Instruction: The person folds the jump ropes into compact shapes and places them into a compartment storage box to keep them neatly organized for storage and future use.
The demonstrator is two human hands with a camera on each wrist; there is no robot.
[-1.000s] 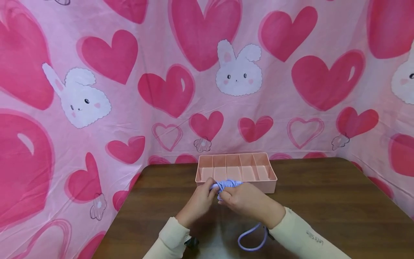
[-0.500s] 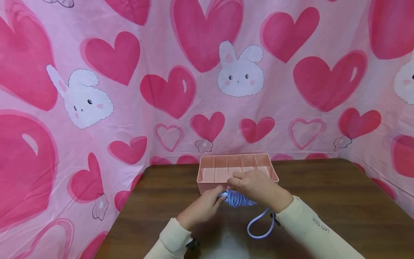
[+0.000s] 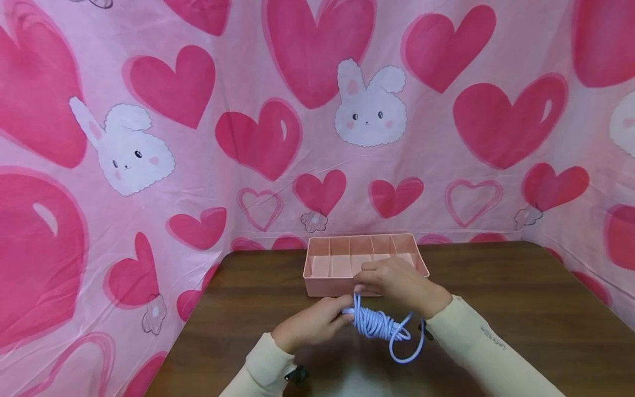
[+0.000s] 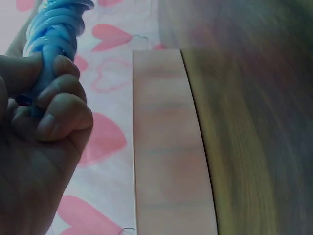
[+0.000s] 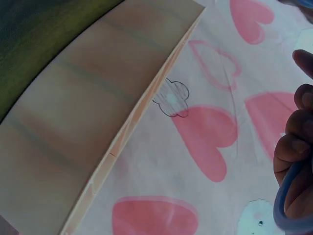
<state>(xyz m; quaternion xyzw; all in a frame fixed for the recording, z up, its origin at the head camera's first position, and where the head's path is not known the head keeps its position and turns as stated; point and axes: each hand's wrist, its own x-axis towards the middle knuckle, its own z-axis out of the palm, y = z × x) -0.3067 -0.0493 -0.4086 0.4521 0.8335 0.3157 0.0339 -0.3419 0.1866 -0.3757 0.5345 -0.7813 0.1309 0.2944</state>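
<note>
A light blue-purple rope [image 3: 375, 324], wound into a tight bundle, is held up over the table. My left hand [image 3: 317, 322] pinches its left end between thumb and fingers; in the left wrist view that hand [image 4: 58, 112] has curled fingers around the bundle's narrow end, below the coils [image 4: 56, 27]. Above the bundle, my right hand [image 3: 392, 281] pinches a strand drawn upward from the left part of the coils. A loose loop hangs at the bundle's right. The right wrist view shows only part of the right hand [image 5: 296, 132], with a curve of rope [image 5: 286, 210] beneath it.
Behind the hands, a pink box [image 3: 327, 286] with several compartments stands on the dark wooden table [image 3: 258, 292]; the right hand partly covers its front. A pink heart-and-rabbit cloth [image 3: 307, 149] hangs around the table's back and sides.
The bundle has come down and slightly right, tilting so more coils show. My right hand has moved from its side to above it, pulling up a strand. The left hand keeps its grip, slightly lower.
</note>
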